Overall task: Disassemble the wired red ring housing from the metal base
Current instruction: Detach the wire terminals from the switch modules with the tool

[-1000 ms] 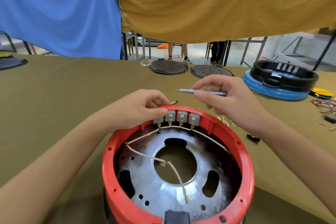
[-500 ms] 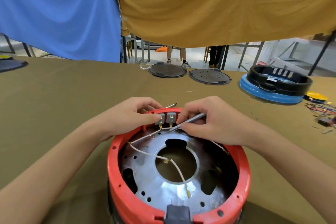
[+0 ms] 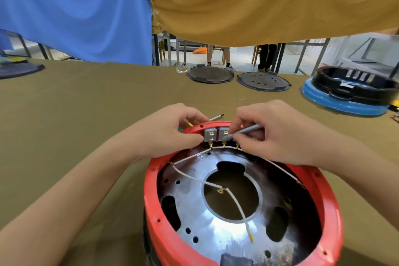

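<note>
Both hands now pinch grey square terminal blocks (image 3: 210, 135) (right (image 3: 278, 134) gripping slim metal tool (image 3: 246, 130)).

A workshop for taking appliances apart: a long cloth-covered table (image 3: 86, 101) holds dark round lids (image 3: 210, 74) and a blue-and-black housing (image 3: 349, 95) at its far edge; beyond the table hang blue and ochre curtains (image 3: 259, 0).

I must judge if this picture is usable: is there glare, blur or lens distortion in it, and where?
Head view: a bright glare patch sits on the metal base near its lower middle; the table edge and the hanging cloths bow, a wide-angle distortion; the red ring housing near the bottom edge looks stretched and slightly soft; both the left hand and the right hand are reasonably sharp.
</note>
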`<control>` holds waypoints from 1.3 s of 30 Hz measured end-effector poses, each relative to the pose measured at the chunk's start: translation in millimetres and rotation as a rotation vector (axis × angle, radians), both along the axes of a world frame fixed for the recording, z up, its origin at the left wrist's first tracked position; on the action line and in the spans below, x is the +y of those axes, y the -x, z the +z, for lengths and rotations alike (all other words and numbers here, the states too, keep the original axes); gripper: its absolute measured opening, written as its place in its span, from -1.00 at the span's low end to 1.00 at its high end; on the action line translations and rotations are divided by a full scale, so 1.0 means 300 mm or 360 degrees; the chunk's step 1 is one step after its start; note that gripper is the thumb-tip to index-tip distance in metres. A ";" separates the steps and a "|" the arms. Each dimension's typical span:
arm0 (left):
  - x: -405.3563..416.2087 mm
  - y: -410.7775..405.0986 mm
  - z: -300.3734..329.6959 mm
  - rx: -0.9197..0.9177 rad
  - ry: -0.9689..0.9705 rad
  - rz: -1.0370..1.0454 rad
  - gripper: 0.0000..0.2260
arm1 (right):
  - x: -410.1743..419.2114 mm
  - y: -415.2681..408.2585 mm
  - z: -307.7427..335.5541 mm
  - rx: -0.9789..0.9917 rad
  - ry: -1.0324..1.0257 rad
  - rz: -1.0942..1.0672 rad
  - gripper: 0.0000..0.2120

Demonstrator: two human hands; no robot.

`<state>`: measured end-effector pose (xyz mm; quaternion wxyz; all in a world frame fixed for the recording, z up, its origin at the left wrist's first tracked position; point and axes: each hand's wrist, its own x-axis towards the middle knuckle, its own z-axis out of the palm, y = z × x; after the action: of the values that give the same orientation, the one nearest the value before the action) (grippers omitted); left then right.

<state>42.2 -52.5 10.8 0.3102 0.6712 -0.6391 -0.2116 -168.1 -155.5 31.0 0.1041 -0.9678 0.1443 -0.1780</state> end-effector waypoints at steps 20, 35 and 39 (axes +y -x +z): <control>0.015 0.020 0.013 -0.0609 0.0064 -0.0247 -0.97 | -0.071 -0.042 0.026 -0.0034 -0.0329 0.0144 -0.93; -0.042 0.076 0.058 -0.0740 -0.0096 -0.0180 -0.93 | 0.007 -0.048 0.045 0.0210 -0.0183 0.0078 -0.90; -0.028 0.075 0.031 -0.0641 0.0058 -0.0119 -0.95 | -0.024 -0.051 0.033 0.0090 -0.0367 0.0066 -0.78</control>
<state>19.6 -60.8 20.1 0.1802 0.6701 -0.7164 -0.0730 -152.9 -162.6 40.9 0.2143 -0.9568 0.1468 -0.1306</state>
